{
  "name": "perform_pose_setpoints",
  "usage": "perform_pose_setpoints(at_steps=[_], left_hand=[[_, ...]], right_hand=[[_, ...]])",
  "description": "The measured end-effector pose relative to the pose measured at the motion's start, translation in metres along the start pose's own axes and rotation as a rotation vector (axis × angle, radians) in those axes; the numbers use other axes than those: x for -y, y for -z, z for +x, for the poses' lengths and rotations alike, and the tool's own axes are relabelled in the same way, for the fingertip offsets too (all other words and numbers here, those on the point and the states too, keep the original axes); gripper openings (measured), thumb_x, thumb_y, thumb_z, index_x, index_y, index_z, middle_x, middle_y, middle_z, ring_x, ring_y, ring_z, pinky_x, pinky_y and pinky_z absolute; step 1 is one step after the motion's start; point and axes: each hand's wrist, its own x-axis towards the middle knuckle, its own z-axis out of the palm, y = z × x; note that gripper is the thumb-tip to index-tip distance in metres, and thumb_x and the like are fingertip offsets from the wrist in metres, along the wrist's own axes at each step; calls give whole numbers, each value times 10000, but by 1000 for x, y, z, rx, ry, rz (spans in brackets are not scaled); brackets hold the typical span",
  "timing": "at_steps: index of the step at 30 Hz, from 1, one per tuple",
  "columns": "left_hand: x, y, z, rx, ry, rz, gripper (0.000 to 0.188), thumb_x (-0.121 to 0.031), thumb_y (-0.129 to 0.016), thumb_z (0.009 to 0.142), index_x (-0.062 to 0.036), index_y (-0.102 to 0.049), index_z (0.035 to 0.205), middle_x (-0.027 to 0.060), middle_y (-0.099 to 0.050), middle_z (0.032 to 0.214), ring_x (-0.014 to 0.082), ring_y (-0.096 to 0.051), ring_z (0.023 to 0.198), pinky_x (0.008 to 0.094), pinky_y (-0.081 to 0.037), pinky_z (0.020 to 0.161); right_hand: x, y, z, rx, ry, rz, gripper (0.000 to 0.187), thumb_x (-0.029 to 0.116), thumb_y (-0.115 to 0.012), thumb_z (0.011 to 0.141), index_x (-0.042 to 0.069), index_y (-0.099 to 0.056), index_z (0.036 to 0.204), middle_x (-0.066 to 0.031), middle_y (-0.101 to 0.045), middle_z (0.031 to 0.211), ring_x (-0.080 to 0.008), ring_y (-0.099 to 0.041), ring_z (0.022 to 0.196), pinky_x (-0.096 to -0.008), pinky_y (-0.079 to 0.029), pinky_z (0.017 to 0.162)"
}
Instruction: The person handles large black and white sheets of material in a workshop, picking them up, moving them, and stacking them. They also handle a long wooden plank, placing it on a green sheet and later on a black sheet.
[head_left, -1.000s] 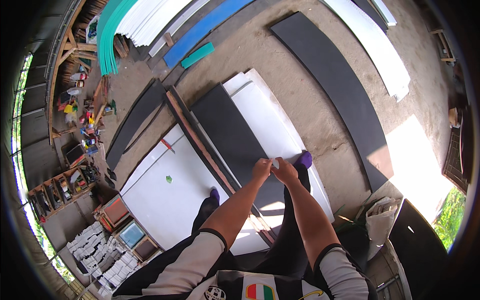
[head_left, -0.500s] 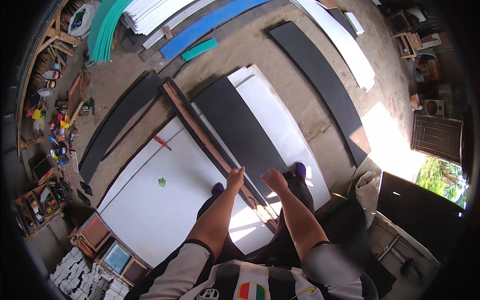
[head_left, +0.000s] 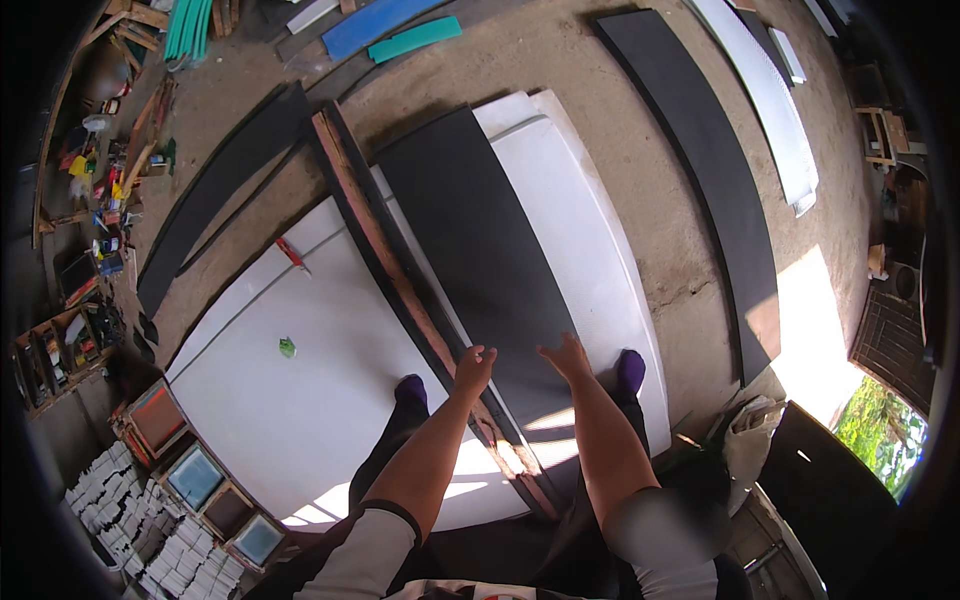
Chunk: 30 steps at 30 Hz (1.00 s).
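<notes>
Above the near half of a black sheet (head_left: 470,220), we see our right hand (head_left: 567,358) open, fingers apart and seemingly empty; our left hand (head_left: 474,373) curls loosely near a wooden beam (head_left: 347,180), and we cannot tell whether it pinches anything small. By now the black sheet lies flat on a white sheet (head_left: 565,210), right of the beam; whether it is fixed down, we cannot tell. Left of the beam, a red tool (head_left: 290,253) and a green scrap (head_left: 287,347) rest on a white board (head_left: 310,410). Around us, concrete floor (head_left: 680,275) carries another black strip (head_left: 700,160), and sunlight (head_left: 815,330) falls at the right
</notes>
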Motion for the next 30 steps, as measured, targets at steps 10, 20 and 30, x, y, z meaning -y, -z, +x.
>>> perform_pose_setpoints(at_steps=[10,20,30], left_hand=[[-11,-84,47,140,-322,325,479,-400,-675,959,4,-653,1215,225,-676,1218,398,-648,1133,457,-507,984],[-126,-74,-41,185,-1200,1300,596,-149,-756,837,-135,-548,1395,99,-537,1452,331,-464,1394,535,-254,1234],[-316,25,-102,432,-965,1747,197,-163,-877,689,-71,-790,840,108,-760,963,258,-656,1109,412,-342,1185]], right_hand=[[-101,-40,60,-138,-63,39,977,457,-885,716,80,-420,1489,-170,-486,1485,-369,-429,1415,-463,-422,1129],[-62,-15,-52,-20,96,267,443,467,-703,890,70,-689,1085,-180,-742,994,-401,-705,982,-494,-548,836],[59,90,-146,5,376,618,559,541,-759,862,49,-684,1117,-167,-717,890,-325,-723,896,-426,-537,771]])
